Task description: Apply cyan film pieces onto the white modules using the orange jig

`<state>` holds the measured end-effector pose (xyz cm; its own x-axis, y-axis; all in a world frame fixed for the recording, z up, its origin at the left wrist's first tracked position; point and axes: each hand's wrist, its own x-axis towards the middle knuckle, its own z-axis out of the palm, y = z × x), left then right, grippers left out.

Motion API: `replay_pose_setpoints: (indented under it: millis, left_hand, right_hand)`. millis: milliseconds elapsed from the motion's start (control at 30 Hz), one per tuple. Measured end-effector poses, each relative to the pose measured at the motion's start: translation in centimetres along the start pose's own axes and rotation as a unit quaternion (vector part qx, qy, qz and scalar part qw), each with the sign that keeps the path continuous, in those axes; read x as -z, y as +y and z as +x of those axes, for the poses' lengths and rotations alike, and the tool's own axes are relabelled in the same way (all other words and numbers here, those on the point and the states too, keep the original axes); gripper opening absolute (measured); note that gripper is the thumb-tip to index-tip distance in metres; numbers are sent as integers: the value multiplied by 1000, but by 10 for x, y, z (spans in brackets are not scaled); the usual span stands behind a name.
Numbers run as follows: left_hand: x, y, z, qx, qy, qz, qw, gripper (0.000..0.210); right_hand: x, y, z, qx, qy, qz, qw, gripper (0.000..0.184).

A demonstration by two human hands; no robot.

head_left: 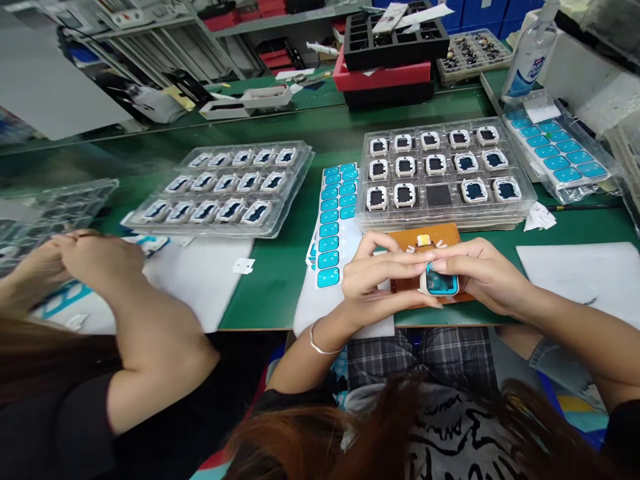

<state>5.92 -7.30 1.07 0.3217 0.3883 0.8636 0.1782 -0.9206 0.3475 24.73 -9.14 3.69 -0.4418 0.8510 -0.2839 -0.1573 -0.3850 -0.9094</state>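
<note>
Between my two hands is a small white watch case (pixel 441 283) with a blue-edged adhesive sheet on its face. My left hand (pixel 375 277) grips the case from the left, thumb below and fingers above. Closed on its right side, my right hand (pixel 483 275) presses a thumb on the upper edge of the blue film. Beneath the case lies an orange-brown fixture board (pixel 450 233) with a yellow block at its top. Left of my hands are sheets of blue adhesive stickers (pixel 329 230). Behind the board stands a clear tray (pixel 425 217) of similar cases, one pocket of which holds none.
A second tray (pixel 250 230) of cases sits to the left, near a co-worker's hands (pixel 100 257). Bagged blue stickers (pixel 560 150) and a clear bottle (pixel 530 57) are at the back right. Black and red boxes (pixel 385 77) are stacked behind. White foam (pixel 585 273) lies at right.
</note>
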Motion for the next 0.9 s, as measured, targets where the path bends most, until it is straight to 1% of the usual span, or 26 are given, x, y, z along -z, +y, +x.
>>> replay_pose_setpoints:
  millis: [167, 267, 367, 467, 567, 633, 700, 767, 833, 900]
  left_hand:
    - [-1, -1, 0, -4, 4, -1, 1000, 47]
    - [-1, -1, 0, -2, 1, 4, 1000, 46]
    - [0, -1, -1, 0, -3, 5, 1000, 47]
    - [1, 0, -1, 4, -4, 2, 1000, 48]
    - [0, 0, 0, 7, -1, -10, 1000, 49]
    - [0, 0, 0, 17, 6, -26, 999, 48]
    - [-1, -1, -1, 47, 16, -58, 997, 43]
    - [-1, -3, -2, 102, 30, -115, 988, 35]
    - [0, -5, -2, 170, 46, -188, 966, 30]
    - [2, -6, -2, 228, 49, -254, 939, 29]
  right_hand:
    - [1, 0, 0, 21, -27, 3, 999, 21]
    - [1, 0, 0, 29, -29, -2, 999, 20]
    - [1, 1, 0, 17, -12, -1, 1000, 21]
    - [-1, 0, 0, -1, 3, 10, 1000, 18]
    - [-2, -2, 1, -12, 1, 25, 1000, 14]
    - [-2, -4, 1, -18, -4, 41, 999, 16]
    - [-1, -5, 2, -17, -22, 49, 998, 19]
    - [0, -7, 1, -4, -56, 46, 997, 21]
    - [1, -8, 0, 13, -87, 40, 995, 22]
    - [1, -9, -2, 23, -100, 34, 994, 21]
